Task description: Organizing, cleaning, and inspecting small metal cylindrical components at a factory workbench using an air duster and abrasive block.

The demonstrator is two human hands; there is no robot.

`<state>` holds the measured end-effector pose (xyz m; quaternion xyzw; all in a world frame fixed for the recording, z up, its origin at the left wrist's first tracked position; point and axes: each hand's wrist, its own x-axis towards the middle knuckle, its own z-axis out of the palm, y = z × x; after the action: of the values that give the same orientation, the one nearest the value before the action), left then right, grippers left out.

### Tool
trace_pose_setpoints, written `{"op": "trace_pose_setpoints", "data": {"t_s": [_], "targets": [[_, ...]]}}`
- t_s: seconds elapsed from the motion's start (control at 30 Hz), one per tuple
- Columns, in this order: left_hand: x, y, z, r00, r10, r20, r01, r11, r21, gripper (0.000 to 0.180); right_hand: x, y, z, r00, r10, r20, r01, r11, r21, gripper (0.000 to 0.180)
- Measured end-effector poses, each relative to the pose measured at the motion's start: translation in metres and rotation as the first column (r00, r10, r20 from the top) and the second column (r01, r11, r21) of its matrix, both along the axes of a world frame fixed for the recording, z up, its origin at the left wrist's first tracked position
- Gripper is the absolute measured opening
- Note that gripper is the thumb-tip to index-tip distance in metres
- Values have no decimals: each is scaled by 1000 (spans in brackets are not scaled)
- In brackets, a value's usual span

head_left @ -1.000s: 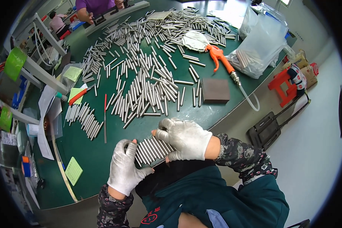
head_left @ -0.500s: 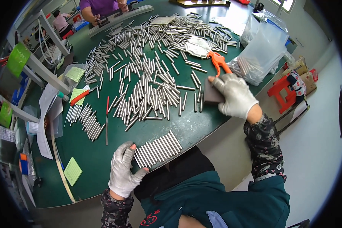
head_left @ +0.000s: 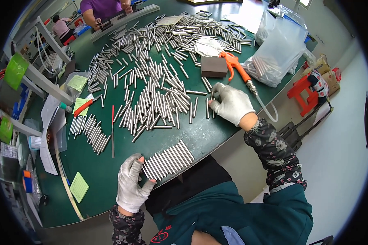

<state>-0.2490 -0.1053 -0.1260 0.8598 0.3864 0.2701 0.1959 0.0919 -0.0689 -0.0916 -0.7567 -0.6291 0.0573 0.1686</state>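
Observation:
Both hands wear pale gloves with some fingertips bare. My left hand (head_left: pixel 131 183) rests at the left end of a neat row of steel pins (head_left: pixel 168 160) by the table's near edge. Its thumb and fingers are spread, touching the two ends of the leftmost pins. My right hand (head_left: pixel 233 105) is farther off to the right, thumb and forefinger apart around a couple of loose pins (head_left: pixel 207 108) on the table. A dark brown block (head_left: pixel 214 67) lies beyond it, beside an orange air gun (head_left: pixel 235 67).
A large heap of loose pins (head_left: pixel 155 98) covers the green table (head_left: pixel 110 188). To the left are a stacked pin group (head_left: pixel 97 139), a thin file (head_left: pixel 113 134) and an orange-handled tool (head_left: pixel 83 107). Plastic bags (head_left: pixel 274 57) stand right. Another person's hand (head_left: pixel 96 23) is at the far side.
My right hand has let go of the brown block, which now lies farther off by the air gun, and has moved left and nearer to the loose pins. My left hand stays put.

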Motion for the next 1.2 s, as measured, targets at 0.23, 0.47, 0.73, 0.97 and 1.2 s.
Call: {"op": "trace_pose_setpoints", "data": {"t_s": [0.23,0.47,0.73,0.97,1.2], "targets": [[-1,0,0,1000,16,-14,-16,1000,-15,62,-2,-1,3,999,-29,-24,26,995,-100,22],[-1,1,-1,1000,-1,-21,2,999,41,61,11,11,0,990,-135,-49,130,986,-101,34],[-1,1,0,1000,-6,18,5,999,44,59,-1,27,-6,987,-159,20,160,985,-69,31],[1,3,3,999,3,40,-5,999,33,54,27,10,0,954,250,-166,-242,968,67,28],[2,0,4,998,24,65,-21,998,-55,53,34,2,11,699,679,224,-681,728,-79,18]]}}
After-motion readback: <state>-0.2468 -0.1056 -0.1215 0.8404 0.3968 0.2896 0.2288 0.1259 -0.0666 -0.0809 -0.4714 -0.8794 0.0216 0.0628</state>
